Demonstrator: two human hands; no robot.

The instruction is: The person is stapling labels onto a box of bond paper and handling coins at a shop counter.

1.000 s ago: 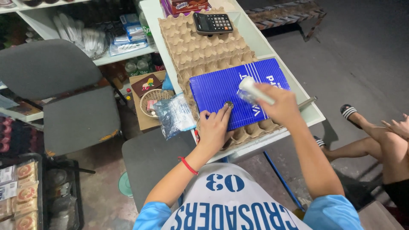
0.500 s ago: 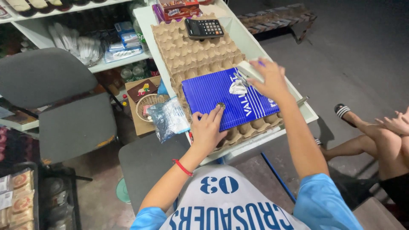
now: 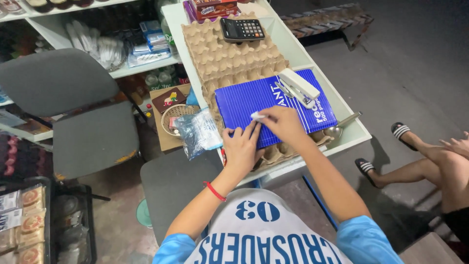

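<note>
My right hand (image 3: 283,124) no longer holds the white and grey metal stapler (image 3: 298,87); it now lies on the far part of the blue rectangular ledger book (image 3: 273,105), which rests on the brown cardboard egg trays (image 3: 220,54) on the white desk (image 3: 337,105). Both hands are now together at the book's near edge: the right pinches 1 small white scrap (image 3: 257,116), while the left hand (image 3: 243,146) presses flat just beside it, fingers spread.
</note>
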